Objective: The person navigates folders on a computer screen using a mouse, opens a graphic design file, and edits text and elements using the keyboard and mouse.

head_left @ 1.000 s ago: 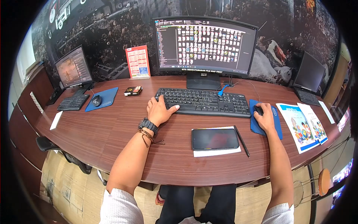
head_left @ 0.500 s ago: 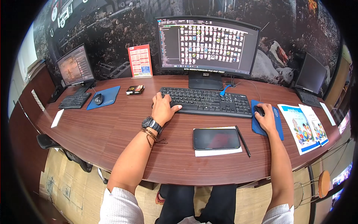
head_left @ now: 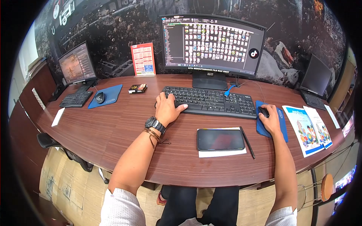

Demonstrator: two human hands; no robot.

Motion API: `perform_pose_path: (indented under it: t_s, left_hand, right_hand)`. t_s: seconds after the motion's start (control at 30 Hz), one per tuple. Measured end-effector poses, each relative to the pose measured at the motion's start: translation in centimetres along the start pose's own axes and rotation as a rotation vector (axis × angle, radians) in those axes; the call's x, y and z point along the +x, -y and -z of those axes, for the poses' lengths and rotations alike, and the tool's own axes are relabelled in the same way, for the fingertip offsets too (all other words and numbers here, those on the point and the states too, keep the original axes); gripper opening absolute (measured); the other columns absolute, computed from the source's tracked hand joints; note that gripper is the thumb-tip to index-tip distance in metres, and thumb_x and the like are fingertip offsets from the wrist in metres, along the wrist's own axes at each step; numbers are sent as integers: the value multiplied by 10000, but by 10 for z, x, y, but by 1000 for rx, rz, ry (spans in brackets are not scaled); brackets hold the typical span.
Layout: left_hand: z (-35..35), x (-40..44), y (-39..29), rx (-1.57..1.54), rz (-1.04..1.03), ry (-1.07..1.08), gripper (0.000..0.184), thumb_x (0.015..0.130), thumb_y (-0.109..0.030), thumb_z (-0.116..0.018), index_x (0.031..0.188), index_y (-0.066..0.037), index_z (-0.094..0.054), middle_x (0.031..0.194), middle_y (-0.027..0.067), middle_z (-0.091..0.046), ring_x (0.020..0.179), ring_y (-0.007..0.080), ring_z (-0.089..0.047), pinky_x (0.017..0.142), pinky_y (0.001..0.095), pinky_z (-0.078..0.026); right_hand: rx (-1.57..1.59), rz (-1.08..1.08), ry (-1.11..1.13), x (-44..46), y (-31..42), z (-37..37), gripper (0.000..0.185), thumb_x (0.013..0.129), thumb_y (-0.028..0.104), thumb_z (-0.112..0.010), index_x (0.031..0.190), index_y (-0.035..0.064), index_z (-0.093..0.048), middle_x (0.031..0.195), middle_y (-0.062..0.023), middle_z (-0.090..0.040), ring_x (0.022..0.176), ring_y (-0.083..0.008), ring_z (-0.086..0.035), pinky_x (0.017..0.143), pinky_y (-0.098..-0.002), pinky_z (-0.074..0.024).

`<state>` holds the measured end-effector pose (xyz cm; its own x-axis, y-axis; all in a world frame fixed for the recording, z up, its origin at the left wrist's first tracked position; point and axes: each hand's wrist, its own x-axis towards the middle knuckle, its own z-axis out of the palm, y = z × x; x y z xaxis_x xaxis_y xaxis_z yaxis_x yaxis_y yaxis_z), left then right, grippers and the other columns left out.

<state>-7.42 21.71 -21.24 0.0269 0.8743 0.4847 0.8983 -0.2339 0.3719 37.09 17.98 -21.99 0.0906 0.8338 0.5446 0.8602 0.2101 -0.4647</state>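
My left hand [head_left: 166,110] rests at the left end of the black keyboard [head_left: 209,101], fingertips on the keys and thumb spread out along the front edge. A wristwatch and beaded bracelets circle that wrist. On the right, my right hand [head_left: 270,119] curls over a black computer mouse [head_left: 263,111], which sits on a blue mouse pad [head_left: 281,130]. Ahead stands a wide monitor [head_left: 218,41] showing a window full of file icons. A dark smartphone [head_left: 221,139] lies on white paper between my forearms, with a black pen [head_left: 247,142] beside it.
To the left are a second monitor [head_left: 77,64], another keyboard [head_left: 75,99] and a mouse [head_left: 100,98]. A small box [head_left: 137,89] and a red calendar [head_left: 143,59] stand nearer the middle. Printed booklets [head_left: 304,130] lie at the right, below a third monitor [head_left: 316,77].
The view has shifted slightly. A round black badge with a white music-note logo now shows over the monitor's right side. Both hands keep their places on the keyboard and mouse.
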Motion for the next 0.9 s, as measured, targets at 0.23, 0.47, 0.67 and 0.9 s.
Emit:
perform_pose_path:
  t_s: [0.23, 0.47, 0.67, 0.9]
  left_hand:
    - [-10, 0, 7, 57, 14, -10, 770, 816, -552, -747, 1292, 26, -572, 1361, 327, -429, 1305, 484, -372, 1114, 546, -301]
    - [-13, 0, 9, 71, 2, -17, 808, 815, -587, -724, 1292, 45, -566, 1356, 303, -432, 1290, 450, -374, 1082, 563, -303]
    - [-12, 0, 7, 57, 8, -6, 799, 816, -585, -724, 1279, 50, -576, 1333, 299, -447, 1280, 444, -386, 1082, 564, -303]
    - [-11, 0, 6, 71, 1, -13, 776, 821, -584, -720, 1255, 46, -588, 1306, 292, -465, 1263, 442, -404, 1069, 560, -312]
  right_hand:
    - [-1, -9, -7, 0, -1, -1, 359, 815, 173, -684, 1155, 63, -651, 1225, -166, -560, 1162, -362, -573, 998, -434, -465]
    - [14, 12, -3, -1, 3, 2, 347, 823, 167, -686, 1147, 48, -648, 1176, -150, -565, 1132, -339, -575, 992, -411, -460]
    - [23, 40, 10, -1, 2, 2, 361, 818, 166, -698, 1159, 54, -656, 1182, -151, -571, 1130, -348, -583, 977, -414, -472]
    - [30, 47, 23, 2, -1, -1, 410, 854, 212, -710, 1226, 52, -647, 1230, -163, -563, 1162, -352, -572, 997, -419, -464]
